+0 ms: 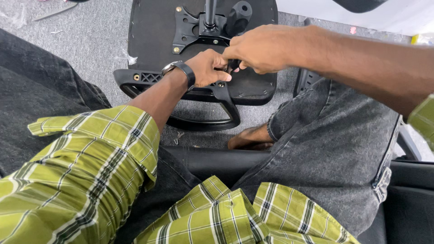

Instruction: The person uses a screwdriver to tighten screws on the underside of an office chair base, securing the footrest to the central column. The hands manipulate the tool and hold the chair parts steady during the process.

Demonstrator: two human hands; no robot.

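Armrest point(181, 97) under both closed hands' grip point(228, 65)

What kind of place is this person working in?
Probably a workshop or office floor where furniture is put together: an upturned office chair seat with its metal mechanism plate and an armrest lie on grey carpet.

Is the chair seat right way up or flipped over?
Flipped over: the seat shows its black underside with the metal mounting plate bolted on, facing the camera.

No pkgs, labels, signs, screens.
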